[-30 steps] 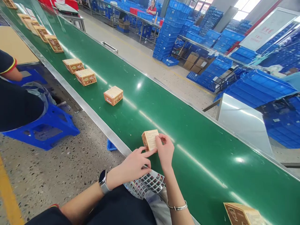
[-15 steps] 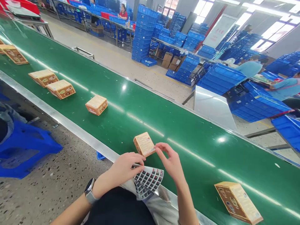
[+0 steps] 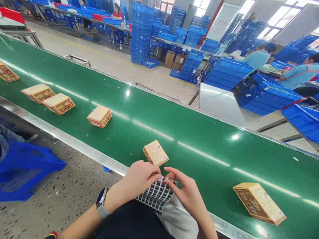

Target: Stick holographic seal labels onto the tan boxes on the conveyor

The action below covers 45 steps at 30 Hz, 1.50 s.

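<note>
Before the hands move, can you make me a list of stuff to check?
1. Left hand holding the sticker sheet: ok, it pinches the upper edge.
2. Right hand at the sheet: ok, fingers at its upper edge.
3. Right grip closed: cannot tell.
4. Sheet flat: not ok, it curves.
5. Nearest printed carton resting on the green conveyor belt: ok.

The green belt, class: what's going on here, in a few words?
A person's left hand pinches a gridded sheet by the near edge of the green belt; the right hand is at the sheet's upper edge. One box lies on the belt just beyond the hands. More boxes sit to the left, and another box lies to the right.
</note>
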Tool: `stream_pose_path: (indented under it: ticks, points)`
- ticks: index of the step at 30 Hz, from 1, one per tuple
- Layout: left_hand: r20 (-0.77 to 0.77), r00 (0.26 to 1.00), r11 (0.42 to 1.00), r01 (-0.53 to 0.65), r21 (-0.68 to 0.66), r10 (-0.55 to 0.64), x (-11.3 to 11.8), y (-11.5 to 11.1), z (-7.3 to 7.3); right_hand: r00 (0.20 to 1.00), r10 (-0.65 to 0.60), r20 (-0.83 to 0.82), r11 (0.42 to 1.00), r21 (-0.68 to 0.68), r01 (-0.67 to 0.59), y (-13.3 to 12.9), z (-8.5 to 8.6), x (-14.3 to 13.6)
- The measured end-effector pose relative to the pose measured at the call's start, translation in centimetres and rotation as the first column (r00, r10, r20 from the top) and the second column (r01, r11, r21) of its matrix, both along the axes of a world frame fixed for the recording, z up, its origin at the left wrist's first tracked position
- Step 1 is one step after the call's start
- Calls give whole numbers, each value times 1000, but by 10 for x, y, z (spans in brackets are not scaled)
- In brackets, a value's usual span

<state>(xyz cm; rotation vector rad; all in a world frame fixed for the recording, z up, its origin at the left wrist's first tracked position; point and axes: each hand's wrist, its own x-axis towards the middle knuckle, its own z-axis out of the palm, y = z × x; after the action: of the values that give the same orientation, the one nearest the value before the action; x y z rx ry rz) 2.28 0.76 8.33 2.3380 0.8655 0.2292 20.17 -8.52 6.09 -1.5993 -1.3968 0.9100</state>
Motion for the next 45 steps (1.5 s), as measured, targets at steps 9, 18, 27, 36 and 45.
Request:
stream_pose_path:
  ticks: [9, 18, 27, 36, 45]
  points:
    - [27, 997, 998, 68, 1, -68, 0, -1, -4, 1000, -3, -24, 996, 87, 6, -3, -7, -3]
    - [42, 997, 998, 67, 12, -68, -3, 0, -4, 997, -12, -73, 998, 57, 16, 0, -7, -4]
    - [39, 996, 997, 82, 12, -82, -2, 3, -5, 996, -81, 25, 997, -8, 81, 0, 1, 7]
    - [94, 993, 997, 69, -29, -66, -2, 1, -6, 997, -70, -21, 997, -11, 70, 1, 7, 0]
    - [78, 994, 996, 80, -47, -77, -3, 2, -2, 998, -55, -3, 998, 43, 55, -3, 5, -3]
